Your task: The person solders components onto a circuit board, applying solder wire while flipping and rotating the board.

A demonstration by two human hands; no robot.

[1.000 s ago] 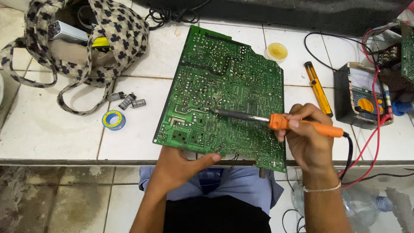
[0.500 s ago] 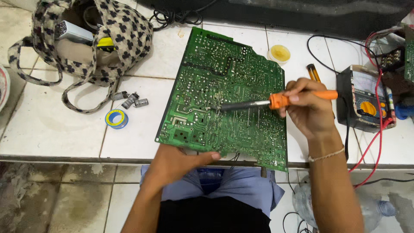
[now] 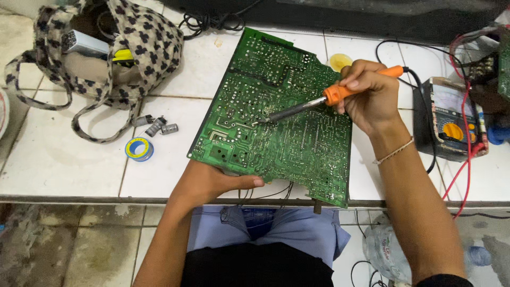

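A large green circuit board (image 3: 276, 114) lies solder side up on the white tiled bench. My left hand (image 3: 210, 183) grips its near edge, thumb on top. My right hand (image 3: 366, 95) holds an orange-handled soldering iron (image 3: 329, 97) like a pen. The iron's dark tip touches the board near its middle left. A black cord runs from the handle's back end off to the right.
A spotted fabric bag (image 3: 106, 48) with tools sits at the back left. A blue roll of solder wire (image 3: 139, 149) and small capacitors (image 3: 156, 126) lie left of the board. A multimeter (image 3: 449, 119) with red and black leads stands at the right. A yellow tin (image 3: 340, 60) sits behind the board.
My right hand has swung up and away from the bench's front edge, turning the iron so its tip stays on the board. My left hand keeps its grip.
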